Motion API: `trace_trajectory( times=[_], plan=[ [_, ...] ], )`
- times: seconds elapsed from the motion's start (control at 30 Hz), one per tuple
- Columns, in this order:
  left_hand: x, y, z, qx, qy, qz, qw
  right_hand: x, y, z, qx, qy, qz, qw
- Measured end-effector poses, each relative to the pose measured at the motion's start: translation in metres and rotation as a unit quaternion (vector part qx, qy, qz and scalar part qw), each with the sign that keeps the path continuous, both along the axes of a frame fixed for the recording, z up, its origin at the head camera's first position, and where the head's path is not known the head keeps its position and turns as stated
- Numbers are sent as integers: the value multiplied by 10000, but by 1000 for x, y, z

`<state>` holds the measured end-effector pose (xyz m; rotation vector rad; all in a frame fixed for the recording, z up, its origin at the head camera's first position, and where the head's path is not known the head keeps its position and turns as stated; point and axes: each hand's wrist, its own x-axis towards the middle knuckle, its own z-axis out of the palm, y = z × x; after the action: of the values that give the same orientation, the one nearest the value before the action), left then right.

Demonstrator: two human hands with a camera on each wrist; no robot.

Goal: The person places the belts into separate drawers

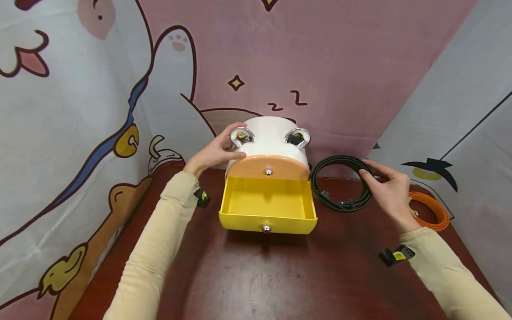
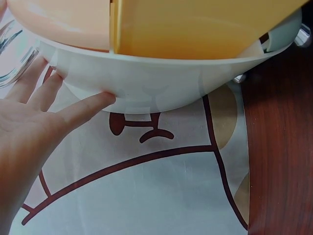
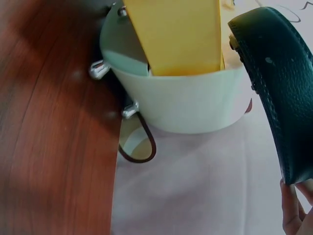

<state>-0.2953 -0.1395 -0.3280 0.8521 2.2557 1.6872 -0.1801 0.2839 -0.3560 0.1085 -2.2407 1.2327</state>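
A white case [image 1: 269, 140] shaped like a cartoon face, with silver ring eyes and a peach upper front, stands at the back of the table. Its yellow drawer [image 1: 242, 222] is pulled out toward me. My left hand [image 1: 214, 153] rests on the case's left side near one ring eye, fingers spread against the white wall in the left wrist view. To the right of the case, my right hand [image 1: 388, 191] pinches a coiled black leather belt [image 1: 340, 160] by its right edge. The belt's stitched surface [image 3: 279, 73] shows close up in the right wrist view.
An orange coiled strap [image 1: 440, 213] lies at the table's right side, partly behind my right hand. Printed cloth [image 1: 336, 58] hangs behind and beside the dark red table [image 1: 256, 284]. Short silver feet [image 3: 99, 70] stick out beneath the case.
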Motion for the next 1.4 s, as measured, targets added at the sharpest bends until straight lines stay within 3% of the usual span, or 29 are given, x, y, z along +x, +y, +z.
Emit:
trace_trajectory(
  times=[0.3, 0.67, 0.97, 1.2, 1.4],
  plan=[
    [-1, 0, 2, 49, -66, -44, 10000, 18, -31, 28, -295, 150, 539, 9980],
    [0, 1, -2, 118, -123, -202, 9997, 6, -31, 4, -66, -20, 600, 9982],
    [0, 2, -6, 105, -88, -152, 9998, 11, -51, 5, 116, -278, 954, 9950],
    [3, 3, -4, 102, -76, -78, 9999, 27, -73, 27, 224, -521, 1170, 9915],
    [3, 2, -2, 69, -80, -19, 9999, 17, -72, 15, 95, -771, 1370, 9875]
  ],
)
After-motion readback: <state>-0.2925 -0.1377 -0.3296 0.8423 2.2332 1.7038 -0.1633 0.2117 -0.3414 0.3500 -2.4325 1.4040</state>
